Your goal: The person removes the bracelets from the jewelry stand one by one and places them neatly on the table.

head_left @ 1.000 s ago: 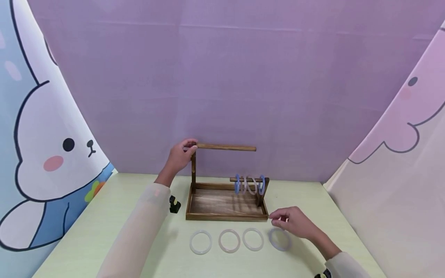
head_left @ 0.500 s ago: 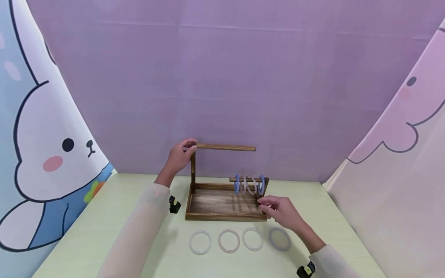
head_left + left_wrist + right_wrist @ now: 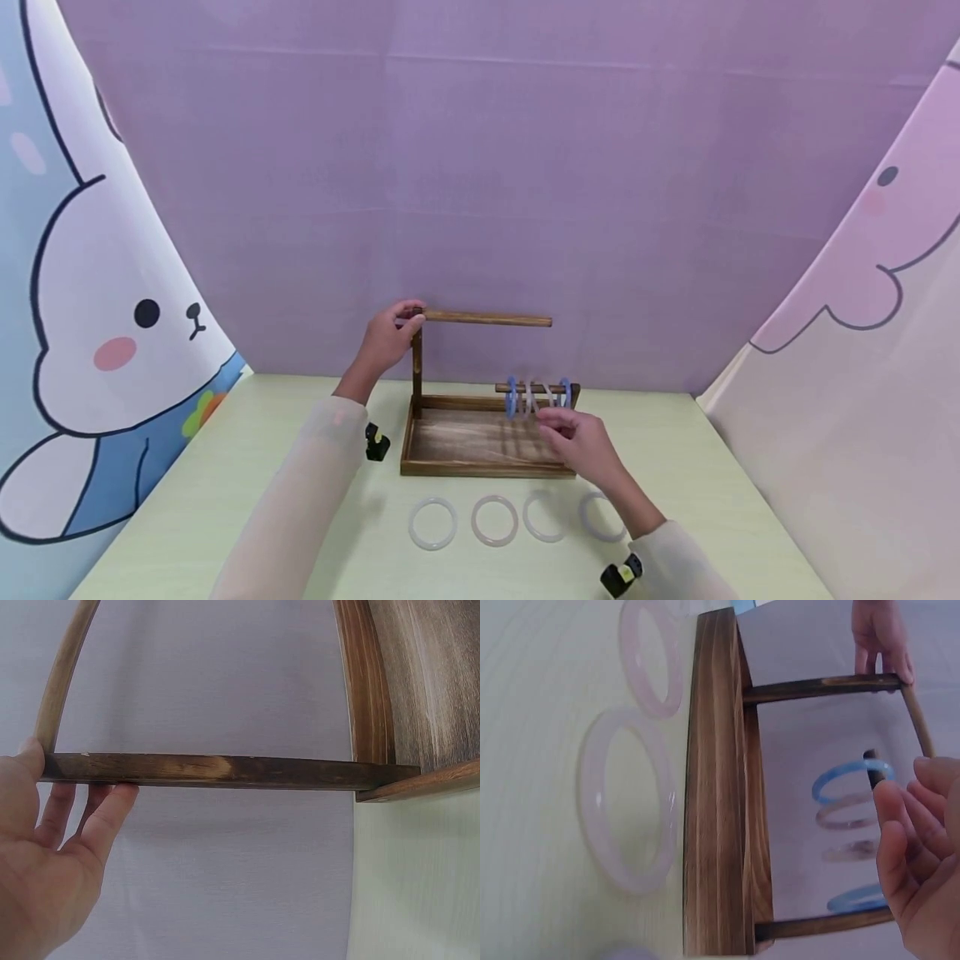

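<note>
Several bangles (image 3: 512, 398) hang on the lower rod (image 3: 502, 388). Left hand (image 3: 385, 343) pinches the stand (image 3: 487, 471) at its upper corner; right hand (image 3: 587, 448) is beside the bangles, fingers loosely curled, narrowly parted, contact unclear. Judgement: pinch one bangle only, sliding it level while bracing the stand.

My head view comes through bright and even, soft shadows lying on the near table (image 3: 375, 554); left wrist looks greyer, its rod (image 3: 64, 682) bowed by the lens; right wrist shows small glints on pale bangles (image 3: 592, 780)
</note>
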Available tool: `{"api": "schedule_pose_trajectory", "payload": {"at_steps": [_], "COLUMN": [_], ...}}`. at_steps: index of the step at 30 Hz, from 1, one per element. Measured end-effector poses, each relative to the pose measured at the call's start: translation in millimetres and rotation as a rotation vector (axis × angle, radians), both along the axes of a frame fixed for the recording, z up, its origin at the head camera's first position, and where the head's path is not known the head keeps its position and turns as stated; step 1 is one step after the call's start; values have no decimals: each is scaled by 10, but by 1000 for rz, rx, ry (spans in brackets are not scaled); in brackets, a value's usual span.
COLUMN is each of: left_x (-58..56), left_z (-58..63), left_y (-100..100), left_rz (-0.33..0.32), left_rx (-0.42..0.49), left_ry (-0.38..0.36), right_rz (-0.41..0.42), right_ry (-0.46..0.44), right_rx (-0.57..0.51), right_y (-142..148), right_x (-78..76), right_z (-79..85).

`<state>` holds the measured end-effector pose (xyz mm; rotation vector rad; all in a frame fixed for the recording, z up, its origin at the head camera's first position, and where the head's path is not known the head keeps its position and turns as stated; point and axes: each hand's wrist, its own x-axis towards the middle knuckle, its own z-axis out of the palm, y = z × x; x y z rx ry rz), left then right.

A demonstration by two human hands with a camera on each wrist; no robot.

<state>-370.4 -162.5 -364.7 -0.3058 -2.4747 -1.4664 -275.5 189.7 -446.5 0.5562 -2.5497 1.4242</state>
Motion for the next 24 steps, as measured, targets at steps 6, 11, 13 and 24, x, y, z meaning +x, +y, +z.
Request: {"api": "schedule_pose_trajectory", "payload": {"at_steps": [6,11,13,24], "left_x": [-11,-15,-26,-39], "left_z": [-8,-14,-27,-31], "left_y": [-7,2,2,2], "left_rz": [2,4,7,10], "left_rx": [-3,-4,-5,-9], "left_ry": [-3,-3,1,10], "right_rz": [-60,-109,-115,-154], "right_ry": [84,121,113,148], "right_rx": [40,45,32,36], "right_y": [-176,-315,-352,-498], "right_x": [-8,-6,-18,-87], "right_z": [21,24,13,-47]}}
